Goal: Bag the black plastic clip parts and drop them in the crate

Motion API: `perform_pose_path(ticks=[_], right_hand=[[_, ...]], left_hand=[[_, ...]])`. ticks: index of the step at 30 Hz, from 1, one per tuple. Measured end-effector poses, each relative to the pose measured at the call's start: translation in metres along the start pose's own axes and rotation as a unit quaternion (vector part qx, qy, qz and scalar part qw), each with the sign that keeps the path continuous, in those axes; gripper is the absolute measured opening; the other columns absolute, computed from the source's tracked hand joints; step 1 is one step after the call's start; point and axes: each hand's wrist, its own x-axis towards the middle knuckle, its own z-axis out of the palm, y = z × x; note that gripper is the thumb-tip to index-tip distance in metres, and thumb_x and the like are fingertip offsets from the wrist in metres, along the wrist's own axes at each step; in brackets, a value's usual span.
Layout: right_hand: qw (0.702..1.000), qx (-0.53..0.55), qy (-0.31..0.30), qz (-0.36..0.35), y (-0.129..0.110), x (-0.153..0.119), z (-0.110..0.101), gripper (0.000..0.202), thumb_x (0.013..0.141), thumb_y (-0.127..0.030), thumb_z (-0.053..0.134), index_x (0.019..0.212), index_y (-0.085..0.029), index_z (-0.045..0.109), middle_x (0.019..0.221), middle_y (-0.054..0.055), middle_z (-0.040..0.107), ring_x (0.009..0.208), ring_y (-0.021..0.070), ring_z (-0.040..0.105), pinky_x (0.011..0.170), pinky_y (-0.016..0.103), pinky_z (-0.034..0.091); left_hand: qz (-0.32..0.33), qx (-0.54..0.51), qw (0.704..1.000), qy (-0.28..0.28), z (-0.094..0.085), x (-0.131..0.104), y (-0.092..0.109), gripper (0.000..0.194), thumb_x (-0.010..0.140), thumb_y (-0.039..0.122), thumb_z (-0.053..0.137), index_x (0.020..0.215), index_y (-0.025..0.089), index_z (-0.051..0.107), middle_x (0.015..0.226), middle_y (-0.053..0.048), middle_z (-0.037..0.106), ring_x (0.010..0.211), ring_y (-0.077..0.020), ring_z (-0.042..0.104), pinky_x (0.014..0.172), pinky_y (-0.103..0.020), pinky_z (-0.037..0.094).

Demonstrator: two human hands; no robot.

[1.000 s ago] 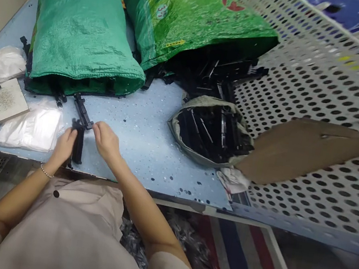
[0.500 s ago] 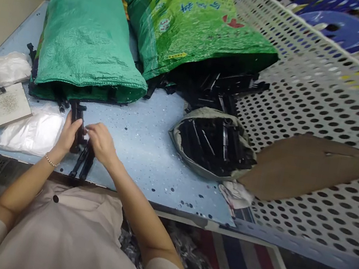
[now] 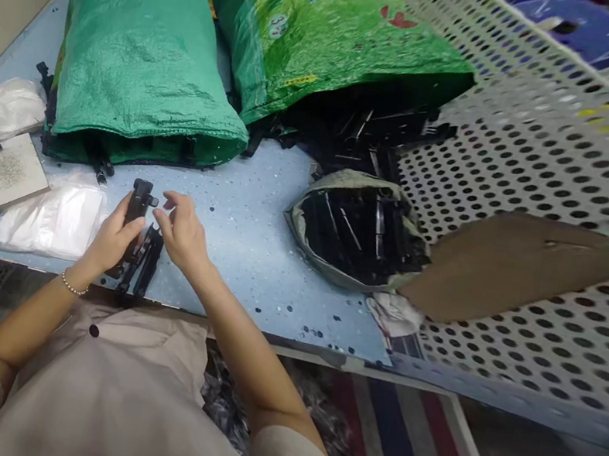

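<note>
My left hand (image 3: 113, 235) is wrapped round a long black plastic part (image 3: 139, 200), held upright over the table's near edge. A small peg sticks out from that part's upper right side. Just right of it, my right hand (image 3: 183, 232) has its thumb and forefinger apart, and nothing shows between them. Two more slim black parts (image 3: 148, 263) lie below the hands at the table edge; whether my left hand touches them I cannot tell. A stack of clear plastic bags (image 3: 50, 218) lies left of my left hand.
A teal woven sack (image 3: 148, 43) and a green printed sack (image 3: 338, 37) lie open-mouthed behind. Black parts fill a grey cloth bag (image 3: 360, 230). A white perforated panel (image 3: 528, 165) with brown cardboard (image 3: 514, 273) bounds the right. A square block (image 3: 6, 171) sits left.
My right hand has drawn away from the black part, its fingers opening. My left hand still holds the part, which shows more fully. The view has shifted slightly.
</note>
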Motion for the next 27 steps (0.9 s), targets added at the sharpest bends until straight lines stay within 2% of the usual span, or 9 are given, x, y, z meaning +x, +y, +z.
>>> perform_pose_path(ticks=[2, 4, 7, 10, 13, 16, 20, 23, 27], right_hand=[[0.978, -0.17, 0.007, -0.124, 0.002, 0.001, -0.008, 0.036, 0.103, -0.048, 0.038, 0.11, -0.019, 0.058, 0.1, 0.011, 0.064, 0.084, 0.0208, 0.056, 0.068, 0.032, 0.043], [0.937, -0.272, -0.019, -0.22, 0.005, 0.005, -0.017, 0.032, 0.105, -0.038, 0.036, 0.1, -0.018, 0.061, 0.09, 0.01, 0.064, 0.081, 0.0208, 0.055, 0.067, 0.032, 0.041], [0.9, -0.323, -0.031, -0.29, 0.005, 0.01, -0.031, 0.034, 0.106, -0.032, 0.035, 0.087, -0.018, 0.06, 0.075, 0.007, 0.06, 0.073, 0.0189, 0.051, 0.063, 0.031, 0.036], [0.893, -0.311, -0.057, -0.319, 0.0, 0.013, -0.043, 0.034, 0.106, -0.036, 0.036, 0.093, -0.017, 0.061, 0.079, 0.007, 0.062, 0.074, 0.0187, 0.052, 0.062, 0.031, 0.036], [0.924, -0.241, -0.106, -0.277, -0.008, 0.014, -0.047, 0.035, 0.104, -0.042, 0.04, 0.093, -0.017, 0.062, 0.079, 0.008, 0.062, 0.074, 0.0189, 0.053, 0.061, 0.029, 0.038], [0.985, -0.054, -0.108, -0.119, -0.012, 0.013, -0.035, 0.047, 0.1, -0.053, 0.04, 0.08, -0.016, 0.062, 0.065, 0.001, 0.054, 0.063, 0.0144, 0.048, 0.052, 0.025, 0.037], [0.981, 0.124, -0.142, 0.047, -0.012, 0.005, -0.016, 0.06, 0.104, -0.053, 0.017, 0.083, -0.016, 0.059, 0.054, -0.004, 0.048, 0.046, 0.0114, 0.041, 0.043, 0.024, 0.036], [0.987, 0.075, -0.137, 0.037, -0.011, -0.003, -0.016, 0.046, 0.104, -0.05, 0.028, 0.098, -0.017, 0.06, 0.072, 0.004, 0.063, 0.06, 0.0148, 0.055, 0.054, 0.027, 0.044], [0.971, -0.18, -0.08, -0.131, -0.005, -0.001, -0.029, 0.031, 0.102, -0.039, 0.041, 0.114, -0.019, 0.062, 0.101, 0.012, 0.068, 0.088, 0.0221, 0.059, 0.068, 0.031, 0.044]], left_hand=[[-0.064, -0.025, 0.997, -0.04, -0.004, -0.002, 0.008, 0.061, 0.093, 0.048, 0.053, 0.147, 0.024, 0.039, 0.073, 0.0, 0.063, 0.061, -0.0188, 0.066, 0.057, -0.031, 0.055], [-0.103, -0.047, 0.99, -0.079, -0.004, -0.006, 0.016, 0.059, 0.091, 0.046, 0.055, 0.144, 0.022, 0.042, 0.07, 0.001, 0.062, 0.057, -0.0176, 0.065, 0.053, -0.028, 0.054], [-0.126, -0.071, 0.983, -0.109, -0.003, -0.012, 0.026, 0.058, 0.089, 0.045, 0.057, 0.141, 0.021, 0.046, 0.069, 0.002, 0.062, 0.056, -0.0167, 0.065, 0.052, -0.027, 0.054], [-0.137, -0.096, 0.98, -0.106, -0.005, -0.017, 0.033, 0.056, 0.09, 0.047, 0.055, 0.138, 0.019, 0.047, 0.064, 0.002, 0.062, 0.055, -0.0174, 0.065, 0.051, -0.026, 0.054], [-0.146, -0.091, 0.978, -0.116, -0.005, -0.02, 0.036, 0.056, 0.092, 0.048, 0.053, 0.138, 0.016, 0.048, 0.062, 0.0, 0.062, 0.055, -0.0191, 0.066, 0.052, -0.028, 0.054], [-0.076, -0.034, 0.995, -0.061, 0.001, -0.02, 0.031, 0.06, 0.092, 0.046, 0.055, 0.144, 0.019, 0.043, 0.077, -0.003, 0.067, 0.058, -0.0177, 0.065, 0.056, -0.029, 0.054], [0.0, 0.015, 1.0, -0.002, 0.006, -0.013, 0.018, 0.063, 0.091, 0.044, 0.06, 0.147, 0.023, 0.041, 0.105, -0.007, 0.068, 0.062, -0.0148, 0.064, 0.06, -0.028, 0.054], [-0.041, -0.021, 0.999, -0.016, 0.0, -0.007, 0.014, 0.056, 0.091, 0.046, 0.058, 0.142, 0.025, 0.046, 0.093, -0.004, 0.067, 0.058, -0.0156, 0.065, 0.053, -0.027, 0.052], [-0.106, -0.07, 0.99, -0.059, -0.004, -0.006, 0.018, 0.055, 0.091, 0.047, 0.056, 0.139, 0.022, 0.047, 0.074, 0.0, 0.063, 0.056, -0.0177, 0.065, 0.049, -0.027, 0.052]])
